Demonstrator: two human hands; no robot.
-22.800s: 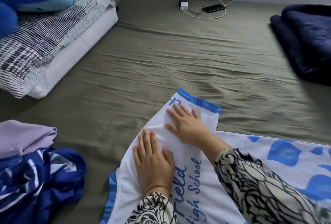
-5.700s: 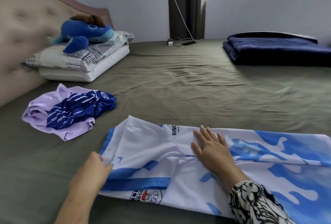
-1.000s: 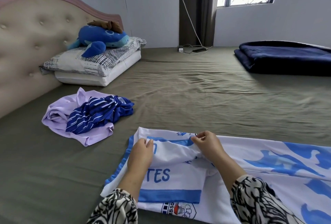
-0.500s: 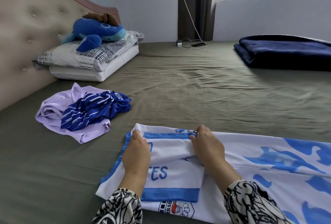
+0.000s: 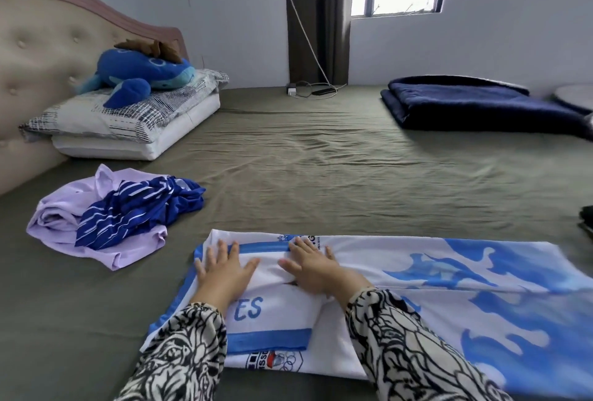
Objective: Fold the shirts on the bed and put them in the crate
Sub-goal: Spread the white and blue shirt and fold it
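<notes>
Both hands, left and right, pressed flat and open on the white-and-blue shirt; lifting them carelessly could have undone its fold.

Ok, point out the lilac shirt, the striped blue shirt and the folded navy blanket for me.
lilac shirt [image 5: 54, 224], head view, on its bare left part.
striped blue shirt [image 5: 134, 208], head view, on its crumpled middle.
navy blanket [image 5: 475, 105], head view, on its top face.
</notes>
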